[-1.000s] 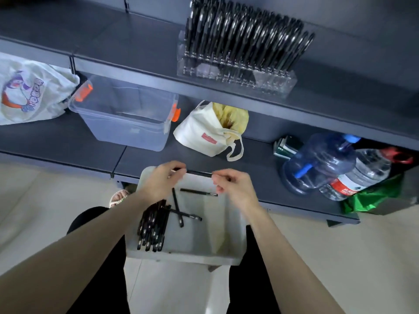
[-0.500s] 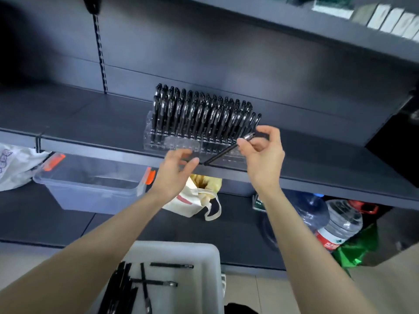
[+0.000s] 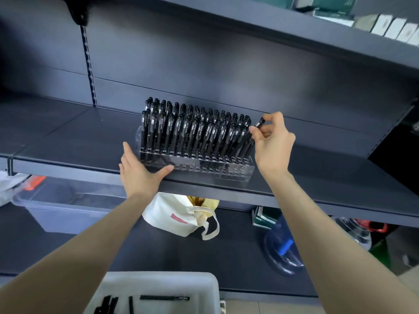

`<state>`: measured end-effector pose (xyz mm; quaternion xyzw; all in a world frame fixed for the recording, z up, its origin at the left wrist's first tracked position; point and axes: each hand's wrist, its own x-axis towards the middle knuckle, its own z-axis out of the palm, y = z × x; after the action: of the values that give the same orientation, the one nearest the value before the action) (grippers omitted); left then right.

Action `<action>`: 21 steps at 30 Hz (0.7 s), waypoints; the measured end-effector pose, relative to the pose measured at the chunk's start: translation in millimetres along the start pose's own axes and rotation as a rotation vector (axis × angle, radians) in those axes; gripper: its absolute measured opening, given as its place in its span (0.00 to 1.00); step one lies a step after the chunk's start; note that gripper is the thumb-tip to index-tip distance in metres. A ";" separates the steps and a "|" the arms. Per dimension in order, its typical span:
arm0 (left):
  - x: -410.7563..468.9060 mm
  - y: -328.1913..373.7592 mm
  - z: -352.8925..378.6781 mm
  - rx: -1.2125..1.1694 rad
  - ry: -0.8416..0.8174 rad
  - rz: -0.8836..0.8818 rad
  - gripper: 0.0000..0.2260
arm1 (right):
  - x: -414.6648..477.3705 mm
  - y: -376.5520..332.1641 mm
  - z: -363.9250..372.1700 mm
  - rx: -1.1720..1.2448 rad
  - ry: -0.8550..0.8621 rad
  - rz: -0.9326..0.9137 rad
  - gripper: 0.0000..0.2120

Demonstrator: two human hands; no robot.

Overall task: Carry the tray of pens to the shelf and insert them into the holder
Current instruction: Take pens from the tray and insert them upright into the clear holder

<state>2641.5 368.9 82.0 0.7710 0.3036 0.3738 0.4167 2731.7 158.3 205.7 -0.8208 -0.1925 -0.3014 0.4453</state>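
One clear holder (image 3: 195, 165) carries black pens (image 3: 181, 132), too tightly packed to count. One further pen (image 3: 259, 123) slants at the holder's right end. Below the holder: one white tray (image 3: 158, 276) showing at least four loose pens (image 3: 164, 298), one cloth bag (image 3: 167, 214), one clear bin (image 3: 68, 214), two bottles (image 3: 283, 245).

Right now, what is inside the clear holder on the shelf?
Rows of black pens stand in the clear holder; the right hand pinches another pen at its right end. Front pens hide the back slots.

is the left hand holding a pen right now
No, the left hand rests open against the clear holder; only the right hand pinches a pen.
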 end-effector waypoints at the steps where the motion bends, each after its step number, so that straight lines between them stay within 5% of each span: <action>1: -0.2 -3.2 1.7 -0.002 0.010 0.002 0.52 | 0.3 1.2 2.1 -0.009 -0.008 -0.007 0.11; 21: 0.3 -20.0 9.0 -0.032 0.057 0.049 0.47 | 9.0 8.3 21.9 -0.283 -0.237 -0.138 0.13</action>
<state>2646.0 374.7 61.4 0.7606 0.2904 0.4105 0.4107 2750.3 172.9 197.4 -0.8899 -0.2549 -0.2565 0.2781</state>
